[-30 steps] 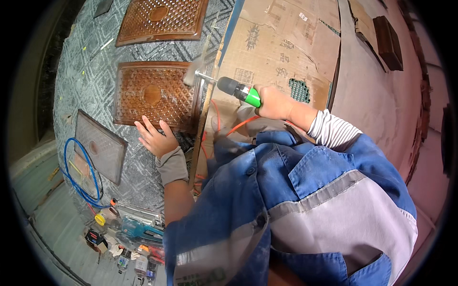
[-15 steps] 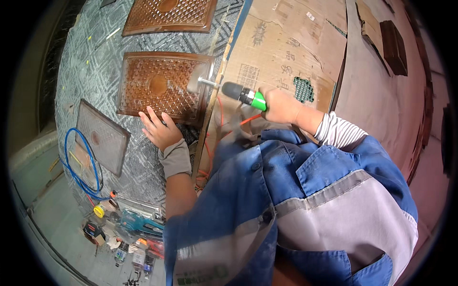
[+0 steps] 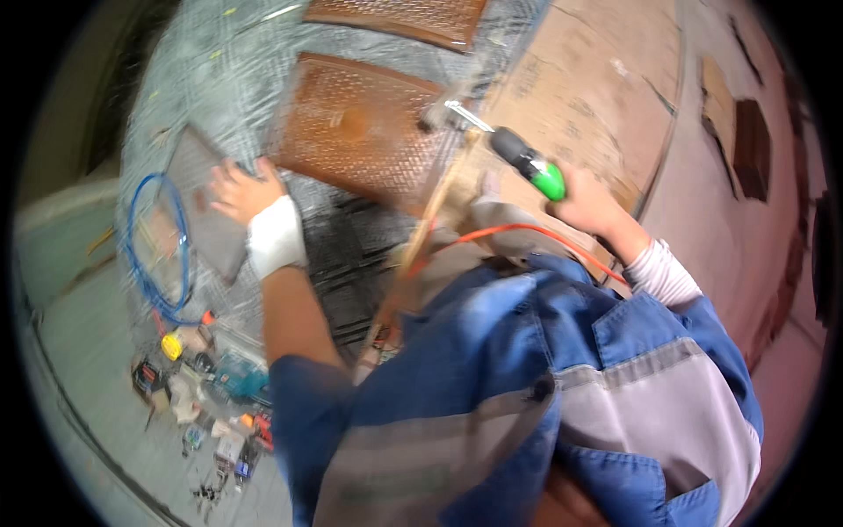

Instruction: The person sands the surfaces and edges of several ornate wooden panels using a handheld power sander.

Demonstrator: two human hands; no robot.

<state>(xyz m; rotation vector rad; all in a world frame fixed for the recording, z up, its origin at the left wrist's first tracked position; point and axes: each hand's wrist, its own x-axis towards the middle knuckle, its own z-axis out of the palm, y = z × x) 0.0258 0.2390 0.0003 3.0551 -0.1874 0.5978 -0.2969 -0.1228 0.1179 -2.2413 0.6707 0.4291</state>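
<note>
The right hand [image 3: 587, 202] is wrapped around the green end of a tool [image 3: 516, 151], its fingers curled in a closed grip. The tool's black body and metal shaft point up and to the left, and its blurred head lies at the right edge of a brown panel [image 3: 364, 127]; contact between them cannot be told. The left hand [image 3: 246, 195] is spread, its fingers apart and grasping nothing; it lies over the upper right part of a grey panel [image 3: 209, 235], near the brown panel's lower left corner. Whether it touches the grey panel is unclear.

Both panels rest on a patterned cloth [image 3: 233, 75], with a second brown panel [image 3: 399, 18] cut off by the upper edge of the view. A wooden strip [image 3: 435, 202] separates the cloth from the cardboard [image 3: 571, 101] on the right. An orange hose [image 3: 518, 227] arches below the tool. A blue hose [image 3: 165, 303] loops beside the grey panel; below it sit a yellow lid [image 3: 171, 346] and a teal machine [image 3: 239, 376].
</note>
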